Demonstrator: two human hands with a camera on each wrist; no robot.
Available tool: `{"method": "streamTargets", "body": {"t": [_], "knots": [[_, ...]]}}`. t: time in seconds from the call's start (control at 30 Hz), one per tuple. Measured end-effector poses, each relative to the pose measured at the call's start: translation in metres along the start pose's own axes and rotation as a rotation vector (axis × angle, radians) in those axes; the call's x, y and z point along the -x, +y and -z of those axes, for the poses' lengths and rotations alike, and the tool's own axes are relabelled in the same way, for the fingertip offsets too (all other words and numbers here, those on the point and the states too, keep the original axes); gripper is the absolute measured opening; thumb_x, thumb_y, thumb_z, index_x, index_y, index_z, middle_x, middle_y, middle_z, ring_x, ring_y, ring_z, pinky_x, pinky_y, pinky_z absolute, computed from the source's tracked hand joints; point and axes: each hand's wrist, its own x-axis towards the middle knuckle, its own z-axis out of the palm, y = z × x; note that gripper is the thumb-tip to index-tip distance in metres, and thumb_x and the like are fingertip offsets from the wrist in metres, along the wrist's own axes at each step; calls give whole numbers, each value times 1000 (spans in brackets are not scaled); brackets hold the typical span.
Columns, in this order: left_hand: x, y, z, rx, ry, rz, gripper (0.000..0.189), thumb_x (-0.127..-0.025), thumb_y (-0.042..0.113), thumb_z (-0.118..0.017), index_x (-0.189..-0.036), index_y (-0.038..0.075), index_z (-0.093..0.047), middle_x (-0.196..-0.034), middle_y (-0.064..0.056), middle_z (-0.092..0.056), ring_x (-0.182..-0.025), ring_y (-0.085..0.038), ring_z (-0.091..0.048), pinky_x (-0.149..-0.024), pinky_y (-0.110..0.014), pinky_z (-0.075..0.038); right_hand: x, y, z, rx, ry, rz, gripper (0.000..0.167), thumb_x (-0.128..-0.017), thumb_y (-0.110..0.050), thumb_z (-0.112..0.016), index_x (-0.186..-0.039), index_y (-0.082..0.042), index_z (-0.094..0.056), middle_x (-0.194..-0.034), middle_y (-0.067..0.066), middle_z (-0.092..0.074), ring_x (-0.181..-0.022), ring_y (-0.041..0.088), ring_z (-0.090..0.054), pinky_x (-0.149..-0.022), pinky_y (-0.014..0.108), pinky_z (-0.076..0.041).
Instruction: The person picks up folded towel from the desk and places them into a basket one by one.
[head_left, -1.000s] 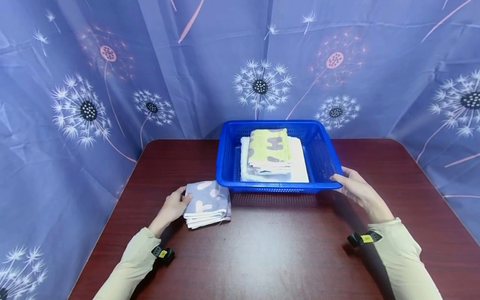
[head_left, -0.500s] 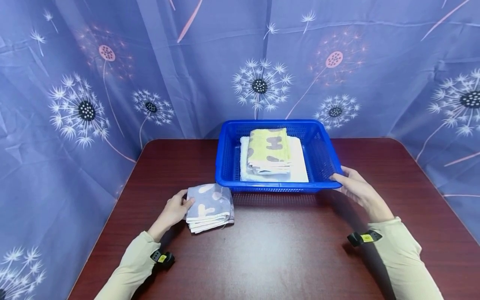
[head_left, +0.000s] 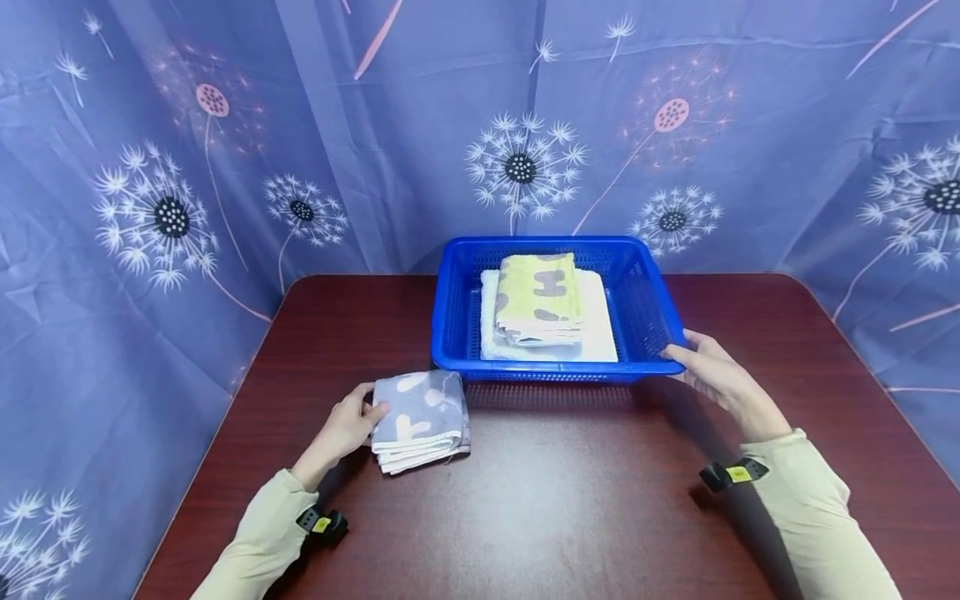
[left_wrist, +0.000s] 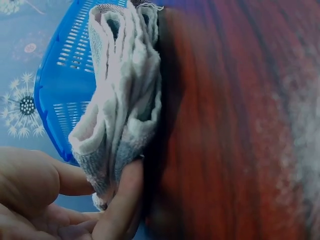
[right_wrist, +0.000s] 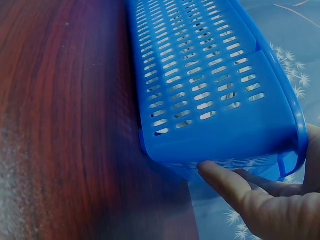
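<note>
In the head view my left hand pinches the left edge of a folded grey towel with pale patches, thumb on top. The left wrist view shows the stacked white edges of this towel between thumb and fingers, close over the table. At the front right corner of a blue plastic basket, my right hand grips the rim, thumb over it and fingers against the outside. Inside the basket a folded yellow-green towel with grey patches lies on a folded white towel.
The dark red-brown table reaches to a blue curtain printed with dandelions, close behind the basket. The grey towel lies right by the basket's front left corner. Black cameras are strapped at both wrists.
My left hand and the grey towel have shifted slightly toward me and to the right, out from the basket's front left corner. My right hand keeps its hold on the basket.
</note>
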Motion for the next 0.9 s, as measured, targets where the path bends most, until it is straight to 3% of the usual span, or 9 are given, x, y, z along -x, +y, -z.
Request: {"method": "streamTargets", "body": {"t": [0.3,0.5,0.9], "knots": [[6,-1,-1,-39,-3,-11,48,-98,13,-54,-141,-2,-38,-76,-6,-53,-63,-12,-52,-54,-29,-54,1,-2,-1,-38,-18,-12,62,-95,6,-45,-142,15,-6,-100,1,-67,-82,8,-68,-77,24,-57],[8,-1,-3,-3,-29,-15,49,-98,11,-54,-142,-2,-37,-78,-6,-52,-63,-13,-53,-55,-30,-55,1,-3,1,-27,-30,-8,65,-95,5,-45,-144,15,-3,-101,1,-67,-83,8,-67,-77,24,-57],[13,9,-23,41,-69,-49,50,-94,9,-59,-140,-1,-42,-80,-8,-58,-64,-13,-55,-53,-31,-56,0,-3,2,33,-12,-28,67,-96,2,-46,-146,14,-3,-101,-1,-66,-82,8,-68,-77,24,-57]]}}
